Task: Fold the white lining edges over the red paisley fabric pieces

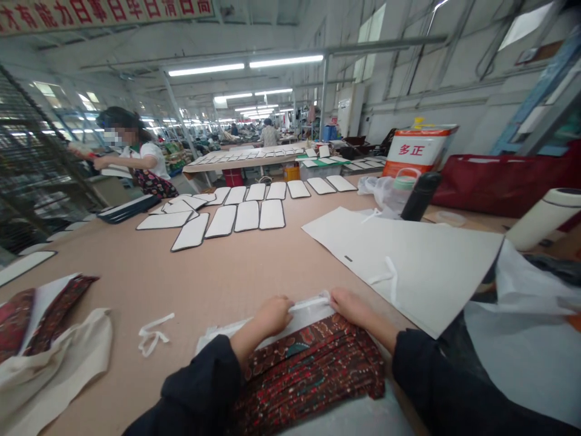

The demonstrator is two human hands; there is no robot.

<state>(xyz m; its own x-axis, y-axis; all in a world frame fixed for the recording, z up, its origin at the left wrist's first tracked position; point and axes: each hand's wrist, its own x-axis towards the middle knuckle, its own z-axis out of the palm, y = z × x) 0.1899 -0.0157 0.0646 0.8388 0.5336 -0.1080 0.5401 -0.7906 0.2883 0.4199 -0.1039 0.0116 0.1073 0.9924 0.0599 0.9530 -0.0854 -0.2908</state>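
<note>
My left hand (273, 317) and my right hand (350, 304) are both closed on a white strip (311, 303) at the top edge of a white fabric piece, stretched between them. Just below my hands lies a folded dark red patterned fabric (308, 369) on that white piece. Both forearms wear dark sleeves. A loose white ribbon (153, 335) lies on the tan table to the left of my left hand.
A large white sheet (408, 260) lies to the right. Several white panels with dark edges (236, 215) sit in rows further back. More patterned and cream fabric (40, 339) is at left. A black bottle (420, 197), a tin (417, 151), a roll (544, 218) stand right. Another person (136, 157) works far left.
</note>
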